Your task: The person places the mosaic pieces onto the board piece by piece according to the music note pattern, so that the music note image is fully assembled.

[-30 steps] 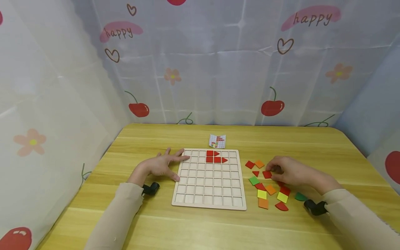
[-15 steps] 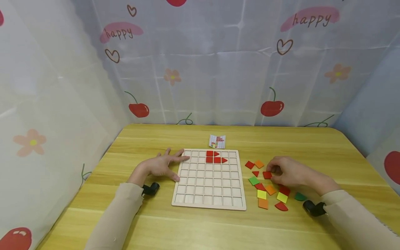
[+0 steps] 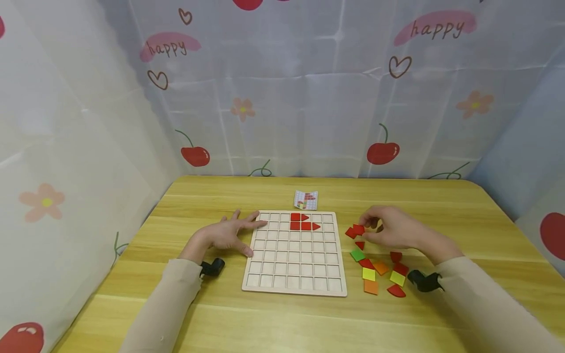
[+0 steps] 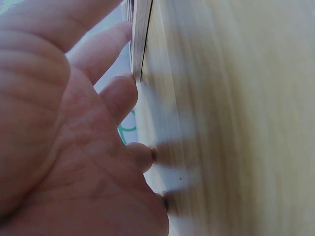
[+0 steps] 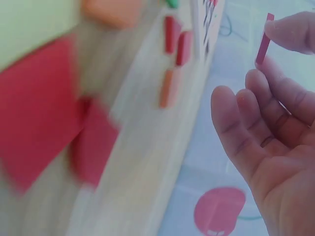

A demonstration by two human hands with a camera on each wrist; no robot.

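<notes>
In the head view my right hand (image 3: 393, 228) pinches a red square tile (image 3: 359, 229) above the loose tiles, to the right of the board. The right wrist view shows that tile (image 5: 265, 39) edge-on between thumb and finger. My left hand (image 3: 227, 234) rests at the left edge of the wooden grid board (image 3: 282, 257) with its fingers spread. The left wrist view shows fingertips right at the board's edge (image 4: 141, 39). In the board's top two rows lie red square tiles (image 3: 295, 226) and red pointed tiles (image 3: 316, 226).
Behind the board stands a small folded pattern card (image 3: 305, 200). Right of the board are loose tiles: green (image 3: 358, 255), yellow (image 3: 368, 274), orange (image 3: 371, 287) and several red, including a rounded one (image 3: 396, 291). A printed curtain (image 3: 282, 122) hangs behind the table (image 3: 247, 318).
My right hand has lifted a red square tile from the table and carried it left, toward the board. The left hand stays in place at the board's edge.
</notes>
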